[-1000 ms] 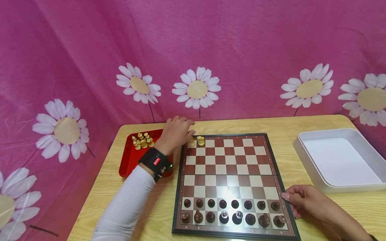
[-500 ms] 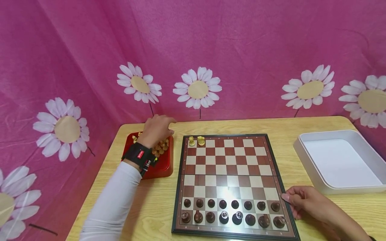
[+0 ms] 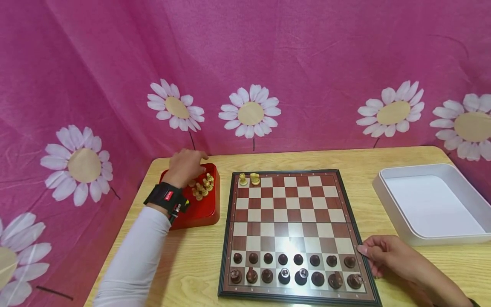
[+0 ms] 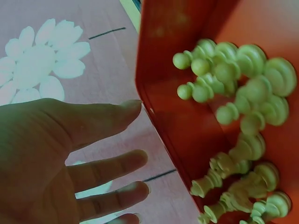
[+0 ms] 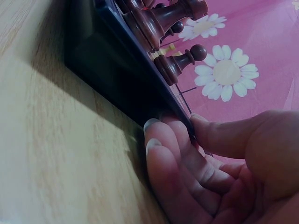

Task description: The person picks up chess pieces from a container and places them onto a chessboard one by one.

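My left hand (image 3: 185,167) is over the far part of the red tray (image 3: 199,215). Its fingers are extended and hold nothing; in the left wrist view the thumb is close to the tray's rim. Inside the tray stand several cream chess pieces (image 4: 252,88), pawns and larger ones, partly covered by the hand in the head view. On the chessboard (image 3: 291,215), a cream rook (image 3: 243,179) and a cream knight (image 3: 255,179) occupy the far left corner squares. My right hand (image 3: 395,256) grips the board's right edge, thumb on top and fingers curled against the side.
Two rows of dark chess pieces (image 3: 283,259) line the near side of the board. To the right stands a white bin (image 3: 416,238) on the wooden table (image 3: 291,160). A pink curtain (image 3: 314,68) with daisies hangs behind and at the left.
My left hand has moved left from the board's far left corner to above the red tray, exposing the cream rook and knight. My right hand has stayed at the board's edge.
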`<state>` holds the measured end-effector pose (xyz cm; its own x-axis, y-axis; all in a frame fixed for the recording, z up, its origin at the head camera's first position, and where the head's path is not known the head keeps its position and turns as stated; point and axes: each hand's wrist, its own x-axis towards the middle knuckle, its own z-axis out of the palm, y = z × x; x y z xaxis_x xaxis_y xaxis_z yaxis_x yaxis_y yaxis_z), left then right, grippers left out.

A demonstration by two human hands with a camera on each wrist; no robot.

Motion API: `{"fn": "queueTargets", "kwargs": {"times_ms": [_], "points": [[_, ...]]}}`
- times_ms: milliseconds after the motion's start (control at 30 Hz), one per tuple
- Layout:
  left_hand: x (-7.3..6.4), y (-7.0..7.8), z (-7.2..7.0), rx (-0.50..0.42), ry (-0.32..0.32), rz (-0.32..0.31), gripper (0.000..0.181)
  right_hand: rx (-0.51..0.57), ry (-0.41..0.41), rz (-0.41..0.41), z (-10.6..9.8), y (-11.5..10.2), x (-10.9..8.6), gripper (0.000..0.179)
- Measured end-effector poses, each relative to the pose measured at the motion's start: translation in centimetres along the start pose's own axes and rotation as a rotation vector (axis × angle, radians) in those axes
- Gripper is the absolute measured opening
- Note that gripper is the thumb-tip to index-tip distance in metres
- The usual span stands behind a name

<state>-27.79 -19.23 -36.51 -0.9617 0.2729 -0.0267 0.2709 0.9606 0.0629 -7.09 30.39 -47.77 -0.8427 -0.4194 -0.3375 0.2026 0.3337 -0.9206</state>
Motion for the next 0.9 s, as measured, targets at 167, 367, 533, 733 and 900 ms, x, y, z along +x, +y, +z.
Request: {"fn": "queueTargets", "kwargs": {"times_ms": [167,367,533,733,900], "points": [[-0.4,-0.9,0.0,0.014,-0.031,-0.037,0.038,0.002,-0.001,0.013,0.0,-0.1,0.0,0.025],[-0.9,-1.8,-0.1,-0.003,-0.111,-0.095,0.034,0.005,0.004,0.023,0.1,-0.3,-0.1,0.027],[-1.3,-2.5,0.0,0.009,-0.117,-0.108,0.029,0.006,0.009,0.044,0.0,-0.3,-0.3,0.028],[-1.9,-3.8,0.3,0.022,-0.068,-0.109,0.028,0.011,0.007,0.048,0.1,-0.3,-0.2,0.029],[-2.1,-4.5,0.2,0.051,-0.051,-0.101,0.045,0.004,0.007,0.034,0.0,-0.2,-0.2,0.029]]}}
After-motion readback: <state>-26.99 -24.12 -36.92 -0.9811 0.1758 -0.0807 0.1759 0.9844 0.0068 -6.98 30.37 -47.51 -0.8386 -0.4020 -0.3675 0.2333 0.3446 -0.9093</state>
